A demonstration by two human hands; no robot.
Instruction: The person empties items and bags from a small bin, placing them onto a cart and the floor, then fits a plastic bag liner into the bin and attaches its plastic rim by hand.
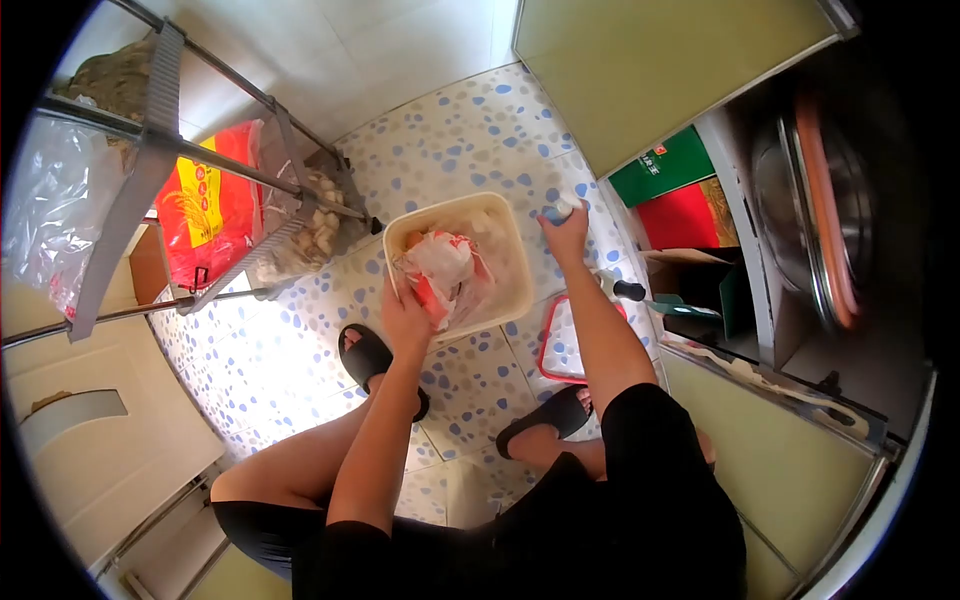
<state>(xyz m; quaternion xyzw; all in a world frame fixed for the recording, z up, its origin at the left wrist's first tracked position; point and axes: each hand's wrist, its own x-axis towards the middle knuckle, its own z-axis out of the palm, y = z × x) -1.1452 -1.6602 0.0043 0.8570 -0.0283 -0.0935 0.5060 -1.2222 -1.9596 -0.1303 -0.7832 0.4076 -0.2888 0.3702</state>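
A cream plastic tub (522, 275) stands on the tiled floor in front of me. Inside it a crumpled red-and-white plastic bag (445, 268) sits among other pale, hard-to-identify contents. My left hand (405, 318) reaches over the near left rim, fingers closed on the side of the bag; its fingertips are partly hidden. To the right of the tub, above the floor, my right hand (566, 232) is closed around a small white object (568, 203), mostly covered by the fingers, its kind unclear.
A metal rack (165, 100) at left holds a red-and-yellow bag (205, 205) and a clear bag of pale bulbs (318, 225). At right is an open cabinet with boxes (665, 170) and pot lids (815, 210). A red-rimmed tray (565, 345) lies under my right forearm.
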